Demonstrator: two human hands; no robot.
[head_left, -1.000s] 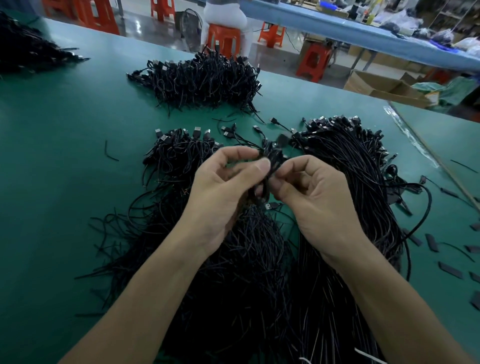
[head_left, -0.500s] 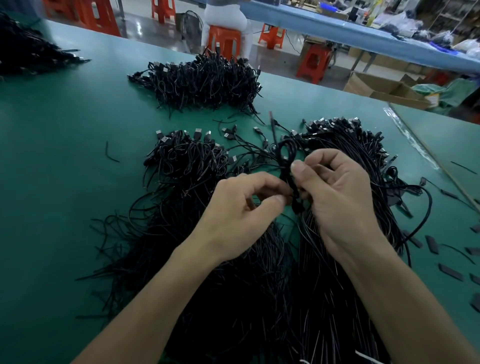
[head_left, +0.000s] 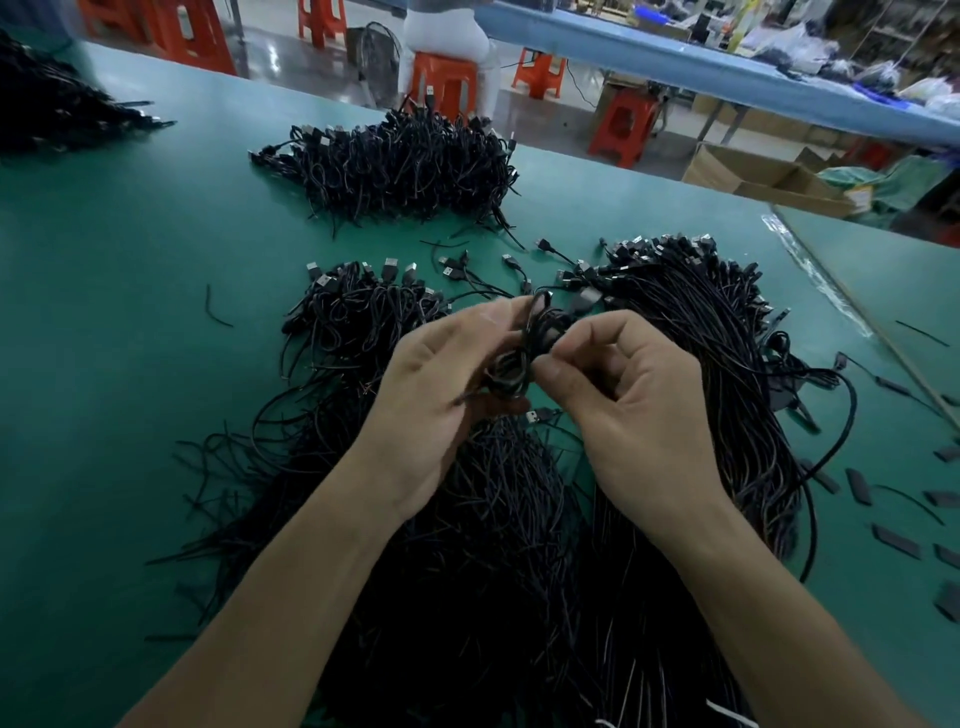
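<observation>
**Both hands on one coiled cable above the desk**

Left hand (head_left: 441, 400): fingers curled round the lower loops of a small black cable coil (head_left: 524, 358), gripping it.

Right hand (head_left: 644, 415): thumb and forefinger pinch the upper part of the same coil; the other fingers are curled in toward the palm.

Location of the coil: held in the air between the two hands, over the middle of the cable heaps, clear of the green desk (head_left: 114, 322). A USB plug (head_left: 540, 415) shows just below the coil; whether it belongs to that cable cannot be told.

Surroundings: a heap of loose cables (head_left: 467, 545) lies under both forearms. A pile of coiled cables (head_left: 353, 317) sits just left of the hands, plugs pointing away. A long straight bundle (head_left: 727, 364) lies to the right. A further pile (head_left: 395, 161) lies well beyond, near the far desk edge. Flat black pieces (head_left: 893, 540) are scattered at the right edge. A cardboard box (head_left: 753, 176) stands on the floor behind the desk.
</observation>
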